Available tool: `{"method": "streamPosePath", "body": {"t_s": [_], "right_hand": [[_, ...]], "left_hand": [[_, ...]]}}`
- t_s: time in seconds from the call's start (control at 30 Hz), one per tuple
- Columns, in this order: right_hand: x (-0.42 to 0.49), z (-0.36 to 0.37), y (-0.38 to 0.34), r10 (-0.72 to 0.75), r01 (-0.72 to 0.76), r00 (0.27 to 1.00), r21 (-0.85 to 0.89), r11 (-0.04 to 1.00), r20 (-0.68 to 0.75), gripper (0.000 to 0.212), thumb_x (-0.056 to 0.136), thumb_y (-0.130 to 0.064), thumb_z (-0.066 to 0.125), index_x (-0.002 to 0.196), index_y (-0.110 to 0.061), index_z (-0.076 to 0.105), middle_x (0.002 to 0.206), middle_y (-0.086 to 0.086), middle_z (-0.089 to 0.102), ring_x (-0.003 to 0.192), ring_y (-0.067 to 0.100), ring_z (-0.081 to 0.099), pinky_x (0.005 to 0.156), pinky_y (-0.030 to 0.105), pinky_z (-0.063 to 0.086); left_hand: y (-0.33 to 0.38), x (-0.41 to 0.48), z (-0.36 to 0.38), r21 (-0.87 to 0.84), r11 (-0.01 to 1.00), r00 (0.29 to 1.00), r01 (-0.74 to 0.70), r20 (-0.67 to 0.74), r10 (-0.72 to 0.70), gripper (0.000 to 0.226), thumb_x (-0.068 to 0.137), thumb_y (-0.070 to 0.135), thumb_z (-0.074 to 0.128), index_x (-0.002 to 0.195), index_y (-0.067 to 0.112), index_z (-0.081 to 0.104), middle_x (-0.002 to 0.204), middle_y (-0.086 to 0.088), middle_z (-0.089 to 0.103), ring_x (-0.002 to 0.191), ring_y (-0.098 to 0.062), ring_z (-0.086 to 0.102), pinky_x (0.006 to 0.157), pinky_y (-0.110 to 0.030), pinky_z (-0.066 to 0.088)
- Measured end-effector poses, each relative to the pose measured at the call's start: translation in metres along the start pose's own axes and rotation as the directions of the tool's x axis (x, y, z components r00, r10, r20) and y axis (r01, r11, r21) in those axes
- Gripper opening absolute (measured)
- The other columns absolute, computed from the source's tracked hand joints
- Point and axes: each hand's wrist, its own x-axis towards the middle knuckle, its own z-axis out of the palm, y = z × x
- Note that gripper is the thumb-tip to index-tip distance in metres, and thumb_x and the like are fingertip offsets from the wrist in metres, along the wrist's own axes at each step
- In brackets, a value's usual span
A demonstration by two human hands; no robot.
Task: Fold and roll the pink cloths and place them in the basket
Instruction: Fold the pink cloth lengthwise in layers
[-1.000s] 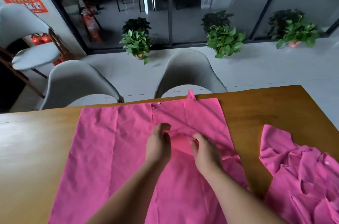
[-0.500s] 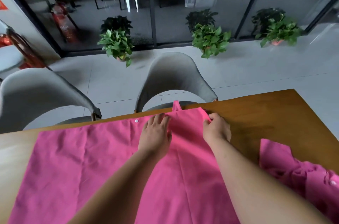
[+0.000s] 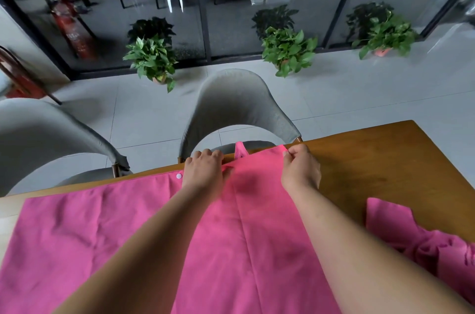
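Note:
A large pink cloth (image 3: 90, 231) lies spread flat on the wooden table (image 3: 380, 159), with a folded-over right section and a small loop at its far edge. My left hand (image 3: 204, 173) grips the cloth's far edge near a white snap button. My right hand (image 3: 300, 171) pinches the far right corner of the folded section at the table's far edge. A second pink cloth (image 3: 424, 244) lies crumpled at the right. No basket is in view.
Two grey chairs (image 3: 239, 105) stand tucked against the table's far side. Beyond them are a tiled floor, three potted plants (image 3: 288, 49) and a glass wall. A red fire extinguisher (image 3: 68, 28) stands at the left.
Both hands slid from the middle of the cloth to its far edge. My right hand now pinches the far right corner and my left grips the edge. The view tilted toward the far side.

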Motion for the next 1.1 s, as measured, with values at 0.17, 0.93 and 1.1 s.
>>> {"method": "streamPosePath", "body": {"t_s": [0.17, 0.93, 1.1], "right_hand": [[0.007, -0.009, -0.001, -0.008, 0.011, 1.000, 0.161, 0.987, -0.016, 0.014, 0.104, -0.019, 0.060, 0.113, -0.024, 0.069, 0.107, -0.005, 0.076, 0.101, 0.019, 0.069, 0.079, 0.024, 0.043], [-0.006, 0.001, -0.019, -0.277, 0.240, 0.954, -0.256, 0.936, -0.118, 0.032, 0.097, -0.022, 0.069, 0.127, -0.025, 0.059, 0.130, 0.007, 0.052, 0.116, 0.032, 0.048, 0.091, 0.041, 0.045], [-0.069, 0.020, -0.057, -0.472, 0.465, 0.881, -0.218, 0.858, 0.021, 0.024, 0.093, -0.022, 0.070, 0.116, -0.028, 0.066, 0.122, 0.000, 0.056, 0.114, 0.028, 0.049, 0.091, 0.041, 0.048]], "left_hand": [[-0.006, 0.016, -0.014, -0.201, 0.979, 0.991, -0.037, 0.121, 0.062, 0.031, 0.102, 0.053, 0.059, 0.100, 0.022, 0.067, 0.094, -0.005, 0.066, 0.095, -0.032, 0.065, 0.077, -0.041, 0.055], [-0.037, 0.012, -0.010, -0.023, 0.999, 0.978, -0.041, -0.205, 0.035, 0.046, 0.101, 0.061, 0.050, 0.127, 0.025, 0.059, 0.119, -0.001, 0.058, 0.113, -0.028, 0.055, 0.093, -0.043, 0.046], [-0.075, -0.040, -0.025, -0.030, 1.000, 0.970, -0.006, -0.243, -0.001, 0.039, 0.104, 0.053, 0.053, 0.127, 0.024, 0.060, 0.117, -0.003, 0.054, 0.107, -0.030, 0.054, 0.088, -0.044, 0.047]]}}
